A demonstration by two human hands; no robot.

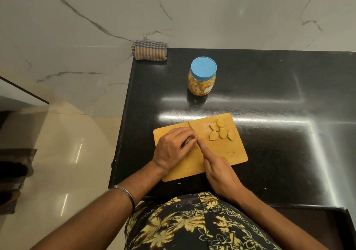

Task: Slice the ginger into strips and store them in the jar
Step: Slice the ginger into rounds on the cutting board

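Note:
A wooden cutting board point(227, 153) lies on the black counter. My left hand point(173, 147) presses down on a piece of ginger point(189, 139), mostly hidden under the fingers. My right hand point(217, 168) grips a knife, index finger stretched along its back; the blade point(193, 128) points away from me, right beside the ginger. Several flat ginger slices point(221, 131) lie on the board's far right part. Beyond the board stands a clear jar point(201, 82) with a blue lid point(203, 68) on, filled with yellowish strips.
A folded striped cloth point(150, 50) lies at the counter's far left corner against the marble wall. The black counter point(289, 105) stretches to the right. Its left edge drops to a glossy tiled floor point(67, 153).

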